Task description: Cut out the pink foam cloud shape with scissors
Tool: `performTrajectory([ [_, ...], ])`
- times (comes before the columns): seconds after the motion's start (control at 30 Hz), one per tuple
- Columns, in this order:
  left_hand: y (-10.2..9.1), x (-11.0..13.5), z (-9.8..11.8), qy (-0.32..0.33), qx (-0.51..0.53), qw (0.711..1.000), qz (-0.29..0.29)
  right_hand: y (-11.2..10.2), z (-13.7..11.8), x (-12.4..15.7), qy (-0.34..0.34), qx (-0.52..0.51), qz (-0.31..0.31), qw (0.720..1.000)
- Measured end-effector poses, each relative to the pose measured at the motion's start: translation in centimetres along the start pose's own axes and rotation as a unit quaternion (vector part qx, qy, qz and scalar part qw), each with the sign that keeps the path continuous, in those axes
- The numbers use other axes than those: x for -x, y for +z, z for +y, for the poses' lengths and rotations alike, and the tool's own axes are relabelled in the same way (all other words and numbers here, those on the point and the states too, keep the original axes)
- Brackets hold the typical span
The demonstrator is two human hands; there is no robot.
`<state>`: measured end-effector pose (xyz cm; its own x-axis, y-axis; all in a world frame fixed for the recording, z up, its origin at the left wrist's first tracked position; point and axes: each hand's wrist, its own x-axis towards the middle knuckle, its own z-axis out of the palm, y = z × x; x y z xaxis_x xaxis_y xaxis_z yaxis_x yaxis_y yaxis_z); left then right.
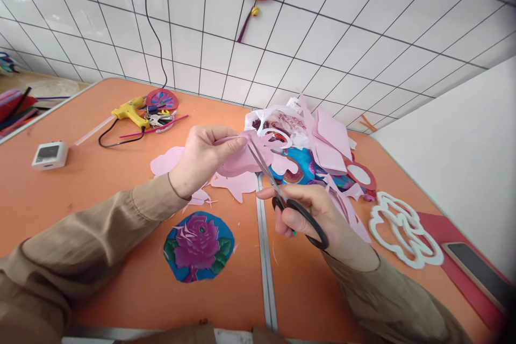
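My left hand (201,157) is closed on a pink foam sheet (242,158), held up over the orange table (100,193). My right hand (310,215) grips black-handled scissors (282,193), whose blades reach up into the edge of the pink sheet near my left fingertips. Pink offcuts (236,184) lie on the table just below the sheet. A round embroidered patch with a purple rose on blue (199,246) lies under my left forearm.
A yellow glue gun (129,113) with black cord, keys and a red-rimmed round piece (162,100) lie at the back left. A small white device (50,155) sits left. A heap of pink sheets and fabric (318,145) lies behind the scissors. White foam outlines (403,228) and a phone (479,274) lie right.
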<state>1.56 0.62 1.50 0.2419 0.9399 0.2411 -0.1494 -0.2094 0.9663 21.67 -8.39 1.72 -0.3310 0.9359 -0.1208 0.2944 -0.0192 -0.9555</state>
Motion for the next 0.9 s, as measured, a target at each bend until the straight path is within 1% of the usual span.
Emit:
performTrajectory([
  [0.17,0.02,0.06,-0.21,0.004,-0.002,1.000,0.003,0.16,0.13,0.06,0.008,0.052,0.035,0.998],
  [0.3,0.05,0.08,-0.35,0.010,-0.008,1.000,0.007,0.24,0.01,-0.11,0.026,0.015,0.019,0.999],
  [0.53,0.10,0.21,-0.45,0.015,-0.017,1.000,0.010,0.15,-0.14,-0.09,0.031,-0.030,-0.001,0.999],
  [0.63,0.05,0.19,-0.52,0.015,-0.018,1.000,0.008,0.32,0.03,-0.13,0.027,0.005,0.015,1.000],
  [0.73,-0.02,0.18,-0.54,0.018,-0.023,1.000,0.005,0.54,0.25,-0.24,0.006,0.055,0.042,0.998],
  [0.8,-0.06,0.20,-0.57,0.020,-0.029,0.999,0.005,0.59,0.29,-0.28,0.001,0.071,0.044,0.997],
  [0.9,-0.15,0.25,-0.74,0.018,-0.036,0.999,0.003,0.53,0.24,-0.31,0.018,0.077,0.035,0.996],
])
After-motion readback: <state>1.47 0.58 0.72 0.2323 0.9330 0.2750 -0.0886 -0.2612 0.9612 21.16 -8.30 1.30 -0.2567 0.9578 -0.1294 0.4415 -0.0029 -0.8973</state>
